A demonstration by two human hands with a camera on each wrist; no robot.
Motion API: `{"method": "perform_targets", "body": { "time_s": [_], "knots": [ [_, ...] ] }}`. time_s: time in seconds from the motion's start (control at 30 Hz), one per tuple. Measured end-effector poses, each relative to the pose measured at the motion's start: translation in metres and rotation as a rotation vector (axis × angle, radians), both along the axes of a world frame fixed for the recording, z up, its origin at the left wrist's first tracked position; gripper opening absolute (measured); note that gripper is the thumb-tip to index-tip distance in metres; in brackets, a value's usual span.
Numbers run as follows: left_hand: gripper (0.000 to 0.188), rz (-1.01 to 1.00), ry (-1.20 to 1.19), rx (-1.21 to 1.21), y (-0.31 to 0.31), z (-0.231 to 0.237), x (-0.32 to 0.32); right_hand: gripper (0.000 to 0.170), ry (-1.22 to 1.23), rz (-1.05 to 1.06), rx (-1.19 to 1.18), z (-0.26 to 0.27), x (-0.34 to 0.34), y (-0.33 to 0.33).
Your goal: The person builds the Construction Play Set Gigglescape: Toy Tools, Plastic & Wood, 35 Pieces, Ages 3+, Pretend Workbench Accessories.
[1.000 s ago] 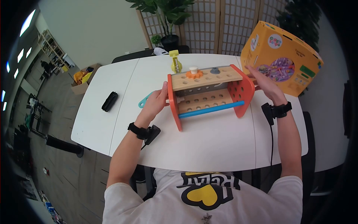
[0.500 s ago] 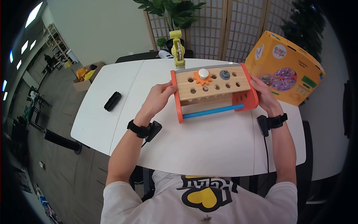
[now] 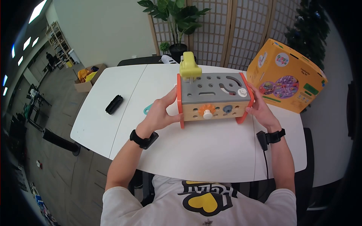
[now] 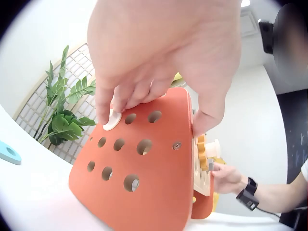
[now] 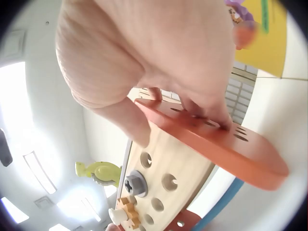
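Note:
A toy workbench stands over the table in the head view, its grey holed panel facing up and its wooden panel toward me. On the wooden panel are an orange gear with a white knob and a grey bolt. My left hand holds the left red end panel, thumb at its front edge and fingers on the outer face by a white disc. Gripping the other red end is my right hand, its thumb against the wood. A yellow-green toy piece rises at the far left corner.
An orange toy box stands at the table's back right. A black case lies on the left of the white table. Part of a teal piece shows beside my left hand. A cable hangs from my right wrist camera.
The workbench has tipped toward me: its wooden panel with the gear turned from the top to the front, and the grey panel now faces up. My right hand moved in and took its end.

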State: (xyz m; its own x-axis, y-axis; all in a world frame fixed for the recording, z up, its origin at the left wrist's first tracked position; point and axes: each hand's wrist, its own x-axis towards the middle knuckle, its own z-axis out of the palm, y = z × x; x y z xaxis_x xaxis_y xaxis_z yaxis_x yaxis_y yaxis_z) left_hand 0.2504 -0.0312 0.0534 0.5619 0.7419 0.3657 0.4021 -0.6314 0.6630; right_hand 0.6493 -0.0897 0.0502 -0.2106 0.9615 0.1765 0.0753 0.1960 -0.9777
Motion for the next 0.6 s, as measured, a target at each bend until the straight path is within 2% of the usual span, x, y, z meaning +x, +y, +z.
{"method": "perform_targets", "body": {
  "time_s": [0.17,0.27,0.37,0.47,0.57,0.6],
  "knots": [
    [0.086,-0.006,0.011,0.085,-0.004,-0.002,-0.007,0.091,-0.053,-0.011,0.019,0.001,-0.003,-0.007],
    [0.066,-0.021,0.117,-0.004,0.007,-0.002,-0.032,0.090,-0.103,-0.015,0.018,0.002,-0.003,-0.008],
    [0.046,0.239,0.345,-0.043,0.022,-0.007,-0.053,0.089,-0.148,-0.024,0.000,0.003,0.002,-0.007],
    [0.037,0.432,0.547,0.092,0.033,-0.039,-0.076,0.088,-0.169,-0.035,0.005,0.002,0.002,-0.005],
    [0.040,0.444,0.683,-0.029,0.046,-0.053,-0.080,0.088,-0.158,-0.040,0.018,0.001,0.002,-0.004],
    [0.040,0.436,0.684,-0.001,0.049,-0.057,-0.082,0.088,-0.151,-0.040,0.021,0.001,0.002,-0.004]
  ]
}}
